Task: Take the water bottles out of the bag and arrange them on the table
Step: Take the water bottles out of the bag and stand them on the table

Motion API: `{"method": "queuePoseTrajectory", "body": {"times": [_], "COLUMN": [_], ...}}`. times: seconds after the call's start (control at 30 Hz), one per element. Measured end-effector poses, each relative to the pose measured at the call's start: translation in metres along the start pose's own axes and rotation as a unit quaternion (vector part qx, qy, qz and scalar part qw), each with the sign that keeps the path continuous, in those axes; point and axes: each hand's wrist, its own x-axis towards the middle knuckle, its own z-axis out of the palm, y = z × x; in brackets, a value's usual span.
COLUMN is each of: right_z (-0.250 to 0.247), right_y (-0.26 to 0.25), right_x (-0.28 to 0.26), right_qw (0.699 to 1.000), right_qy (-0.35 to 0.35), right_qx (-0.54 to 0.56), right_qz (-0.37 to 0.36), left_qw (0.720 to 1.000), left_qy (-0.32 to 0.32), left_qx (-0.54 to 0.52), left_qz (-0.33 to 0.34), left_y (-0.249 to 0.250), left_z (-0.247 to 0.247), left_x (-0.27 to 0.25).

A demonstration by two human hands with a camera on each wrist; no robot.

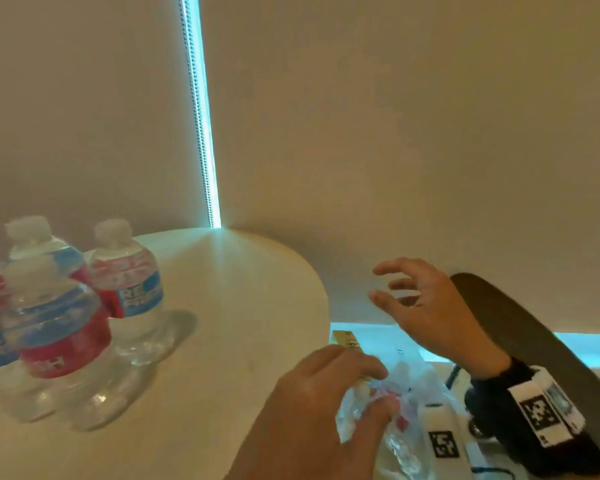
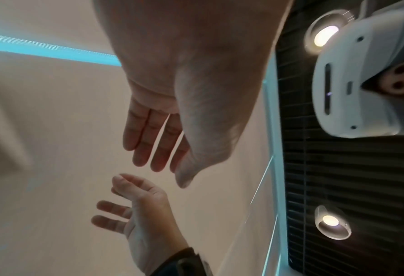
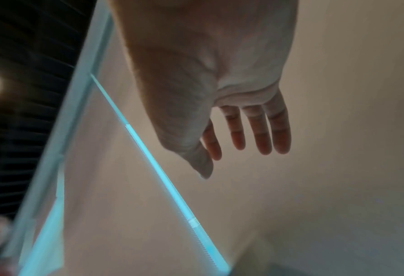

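Note:
Several clear water bottles point(image 1: 125, 289) with red and blue labels and white caps stand grouped at the left of the round pale table point(image 1: 239, 306). A clear plastic bag point(image 1: 409, 382) lies off the table's right edge, with a bottle's red label faintly showing inside. My left hand point(image 1: 383, 386) hovers at the bag's left side, fingers bent over it. The left wrist view shows that left hand point(image 2: 170, 175) with straight fingers and nothing in it. My right hand point(image 1: 395, 289) is raised above the bag with its fingers spread and holds nothing. In the right wrist view the right hand point(image 3: 231, 164) is also bare.
A dark curved chair back point(image 1: 534, 341) rises at the right, close to my right forearm. A pale blind point(image 1: 395, 133) hangs just behind the table. A small yellow packet point(image 1: 345, 339) sits by the bag.

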Motion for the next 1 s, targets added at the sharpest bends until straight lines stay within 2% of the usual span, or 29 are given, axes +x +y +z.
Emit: {"method": "queuePoseTrajectory", "body": {"times": [0.13, 0.17, 0.27, 0.33, 0.53, 0.73, 0.8, 0.9, 1.0], "right_z": [-0.007, -0.005, 0.01, 0.026, 0.072, 0.098, 0.101, 0.107, 0.113], "right_y": [0.09, 0.11, 0.158, 0.18, 0.211, 0.224, 0.227, 0.233, 0.239], "right_x": [-0.045, -0.058, -0.094, -0.113, -0.13, -0.123, -0.122, -0.124, -0.13], "right_qw": [0.993, 0.99, 0.978, 0.967, 0.951, 0.956, 0.958, 0.959, 0.968], "right_qy": [0.008, 0.007, -0.038, -0.069, -0.057, -0.044, -0.035, -0.015, 0.023], "right_qx": [-0.057, -0.063, -0.084, -0.091, -0.132, -0.145, -0.144, -0.138, -0.106], "right_qz": [0.105, 0.127, 0.187, 0.229, 0.274, 0.251, 0.246, 0.247, 0.226], "left_qw": [0.983, 0.979, 0.968, 0.961, 0.944, 0.89, 0.88, 0.88, 0.883], "left_qy": [-0.139, -0.162, -0.207, -0.221, -0.239, -0.297, -0.309, -0.324, -0.339], "left_qx": [-0.047, -0.047, -0.013, 0.061, 0.193, 0.342, 0.357, 0.344, 0.325], "left_qz": [-0.105, -0.115, -0.139, -0.155, -0.119, -0.055, -0.052, -0.051, 0.015], "left_y": [-0.027, -0.036, -0.065, -0.085, -0.14, -0.154, -0.155, -0.153, -0.155], "left_z": [0.081, 0.099, 0.144, 0.165, 0.207, 0.216, 0.218, 0.22, 0.223], "left_x": [-0.014, -0.018, -0.03, -0.036, -0.04, -0.025, -0.026, -0.033, -0.042]}}
